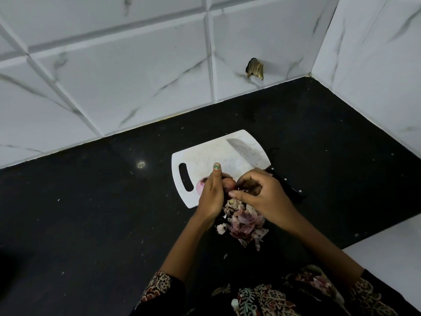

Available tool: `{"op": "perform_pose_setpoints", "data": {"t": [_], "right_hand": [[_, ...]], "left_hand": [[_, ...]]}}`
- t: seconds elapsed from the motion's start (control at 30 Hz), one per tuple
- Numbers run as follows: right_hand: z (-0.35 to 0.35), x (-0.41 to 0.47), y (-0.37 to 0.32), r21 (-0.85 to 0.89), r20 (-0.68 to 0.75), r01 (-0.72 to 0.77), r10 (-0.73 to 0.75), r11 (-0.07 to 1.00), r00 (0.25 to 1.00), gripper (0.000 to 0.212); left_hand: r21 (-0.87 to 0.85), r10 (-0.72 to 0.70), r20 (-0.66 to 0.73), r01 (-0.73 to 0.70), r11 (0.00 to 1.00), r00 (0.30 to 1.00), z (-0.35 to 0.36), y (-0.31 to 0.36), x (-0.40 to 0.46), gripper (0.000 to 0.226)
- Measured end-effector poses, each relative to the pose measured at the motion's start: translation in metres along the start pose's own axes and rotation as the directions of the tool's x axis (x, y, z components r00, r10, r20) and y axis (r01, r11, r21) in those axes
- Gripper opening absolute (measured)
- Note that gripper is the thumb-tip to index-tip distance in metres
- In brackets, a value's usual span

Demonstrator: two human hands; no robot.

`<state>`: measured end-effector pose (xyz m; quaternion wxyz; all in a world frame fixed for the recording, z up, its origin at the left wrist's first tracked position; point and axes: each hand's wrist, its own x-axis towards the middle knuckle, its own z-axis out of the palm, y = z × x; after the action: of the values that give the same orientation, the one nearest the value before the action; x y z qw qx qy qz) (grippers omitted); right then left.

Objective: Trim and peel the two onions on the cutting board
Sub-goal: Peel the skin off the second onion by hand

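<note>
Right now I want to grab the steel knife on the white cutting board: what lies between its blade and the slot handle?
Head view: bare white cutting board between knife blade and slot handle.

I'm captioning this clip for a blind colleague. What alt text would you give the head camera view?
Two hands peel onions over a white cutting board on a black counter: the left hand holds a peeled pink onion, while the right hand pulls skin from a brown onion. A knife lies on the board, and a pile of peels sits below the hands.
</note>
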<state>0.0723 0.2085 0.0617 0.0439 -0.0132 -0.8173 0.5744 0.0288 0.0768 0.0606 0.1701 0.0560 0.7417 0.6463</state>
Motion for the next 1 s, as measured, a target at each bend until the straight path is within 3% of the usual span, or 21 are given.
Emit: {"op": "perform_pose_setpoints", "data": {"t": [0.07,0.2,0.27,0.37,0.5,0.63,0.77,0.9,1.0], "right_hand": [[0.004,0.001,0.004,-0.07,-0.04,0.035,-0.038,0.997,0.998,0.01],[0.005,0.004,0.005,0.074,-0.156,-0.089,0.1,0.993,0.983,0.01],[0.001,0.003,0.005,0.095,-0.141,-0.097,0.11,0.991,0.984,0.007],[0.002,0.0,0.0,0.054,-0.024,-0.036,0.038,0.998,0.999,0.015],[0.007,0.0,0.0,-0.08,-0.058,0.081,-0.086,0.993,0.995,0.01],[0.006,0.002,0.007,0.051,-0.143,-0.051,0.058,0.997,0.988,0.011],[0.001,0.006,0.02,0.007,-0.27,-0.169,0.165,0.986,0.949,0.014],[-0.002,0.005,0.02,-0.128,-0.099,-0.177,0.165,0.976,0.981,0.032],[-0.005,0.004,0.006,0.011,-0.038,-0.152,0.152,0.988,0.988,0.018]], "left_hand": [[-0.007,-0.003,0.008,0.003,1.0,1.0,0.002,0.0,-0.001,0.077],[-0.028,-0.101,-0.02,0.101,0.995,0.995,-0.002,-0.003,0.001,0.065],[-0.04,-0.11,-0.025,0.109,0.993,0.994,-0.002,-0.003,0.0,0.063],[-0.054,-0.102,-0.047,0.099,0.994,0.994,-0.002,-0.001,0.0,0.067],[-0.041,-0.109,-0.034,0.108,0.993,0.993,0.0,0.001,-0.001,0.071],[-0.041,-0.132,-0.031,0.13,0.991,0.991,0.0,-0.002,0.001,0.07],[-0.088,-0.164,-0.007,0.163,0.983,0.986,0.001,0.0,0.0,0.069],[-0.149,-0.203,0.02,0.203,0.968,0.979,-0.001,0.003,-0.003,0.059],[-0.127,-0.175,-0.015,0.172,0.977,0.984,-0.001,0.002,-0.001,0.064]]}}
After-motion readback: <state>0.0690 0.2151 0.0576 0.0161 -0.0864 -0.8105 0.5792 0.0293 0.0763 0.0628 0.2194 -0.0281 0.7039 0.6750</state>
